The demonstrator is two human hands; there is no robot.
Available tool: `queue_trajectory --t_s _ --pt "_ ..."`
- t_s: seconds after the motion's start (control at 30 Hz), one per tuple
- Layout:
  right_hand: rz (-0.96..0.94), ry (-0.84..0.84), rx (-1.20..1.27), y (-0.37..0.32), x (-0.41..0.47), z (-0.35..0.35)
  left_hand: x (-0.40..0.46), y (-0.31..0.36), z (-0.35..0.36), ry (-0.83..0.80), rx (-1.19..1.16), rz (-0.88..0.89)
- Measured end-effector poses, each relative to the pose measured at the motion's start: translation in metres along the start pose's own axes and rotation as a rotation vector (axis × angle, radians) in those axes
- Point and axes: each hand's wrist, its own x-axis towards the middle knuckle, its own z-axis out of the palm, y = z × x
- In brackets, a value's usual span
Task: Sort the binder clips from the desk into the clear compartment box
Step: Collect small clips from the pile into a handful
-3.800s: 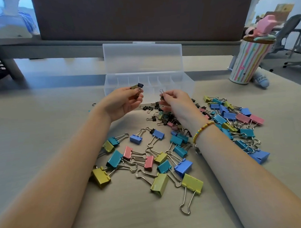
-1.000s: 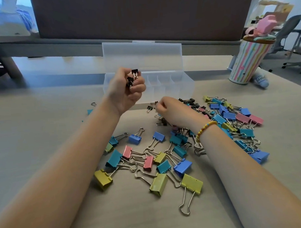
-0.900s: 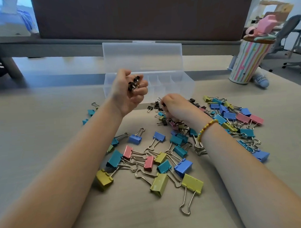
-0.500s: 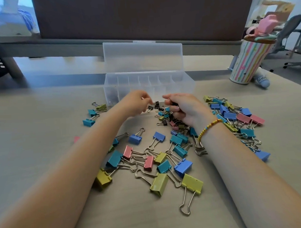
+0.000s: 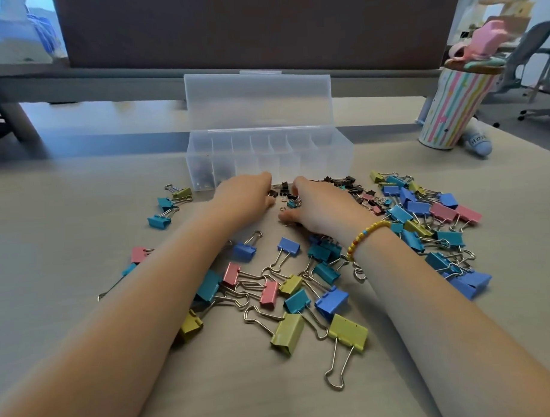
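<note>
On the desk [image 5: 80, 215], the open clear compartment box [image 5: 269, 158] holds dark clips at its left end, a striped cup [image 5: 451, 108] stands far right, coloured binder clips [image 5: 301, 285] lie scattered, and both hands, left hand [image 5: 245, 195] and right hand [image 5: 320, 206], rest among small black clips [image 5: 335, 179], fingers' grip hidden.
</note>
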Motion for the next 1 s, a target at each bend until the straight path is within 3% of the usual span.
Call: queue_trajectory --t_s 0.17,0.47,0.57,0.7,0.87,0.93,1.0 --pt "-0.012 0.021 -0.029 0.003 0.004 0.003 -0.001 0.002 -0.003 -0.014 0.043 0.086" --pt "-0.103 0.078 -0.229 -0.001 0.003 0.004 -0.003 0.006 -0.021 -0.248 0.118 0.146" --pt "-0.143 0.110 -0.262 -0.003 0.003 0.004 -0.002 0.002 -0.025 -0.301 0.005 0.112" --pt "-0.149 0.114 -0.256 -0.002 0.002 0.002 -0.001 -0.003 -0.030 -0.299 -0.478 -0.014" --pt "-0.129 0.134 -0.166 0.000 0.008 0.008 0.000 0.000 -0.038 -0.329 -1.595 -0.160" --pt "-0.075 0.163 0.070 0.003 0.009 0.006 0.000 0.000 -0.041 -0.294 -1.808 -0.173" --pt "-0.007 0.156 0.468 0.007 0.009 0.000 0.000 -0.001 -0.043 -0.260 -1.943 -0.203"
